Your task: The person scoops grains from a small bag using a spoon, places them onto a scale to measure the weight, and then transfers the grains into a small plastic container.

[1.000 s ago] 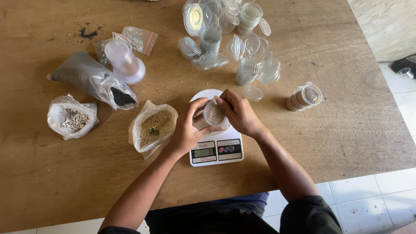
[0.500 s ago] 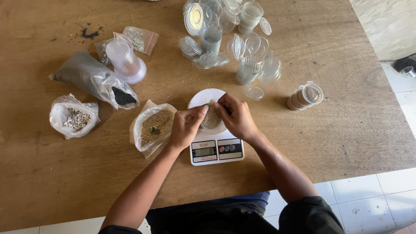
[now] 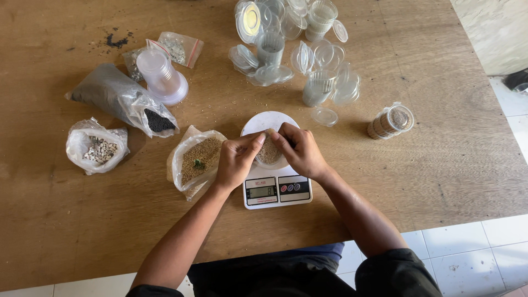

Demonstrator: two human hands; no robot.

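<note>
Small clear cup (image 3: 269,152) of tan grain, on the white round-plate digital scale (image 3: 275,187) near the table's (image 3: 440,165) front edge. Left hand (image 3: 237,159) and right hand (image 3: 300,149) both pinch its rim: apparently the weighing step, which calls for steady fingers. Open bag of tan grain (image 3: 195,160) just left; dark-grit bag (image 3: 124,102) and pebble bag (image 3: 98,146) toward the left edge; empty clear cups and lids (image 3: 297,44) at the back edge.
</note>
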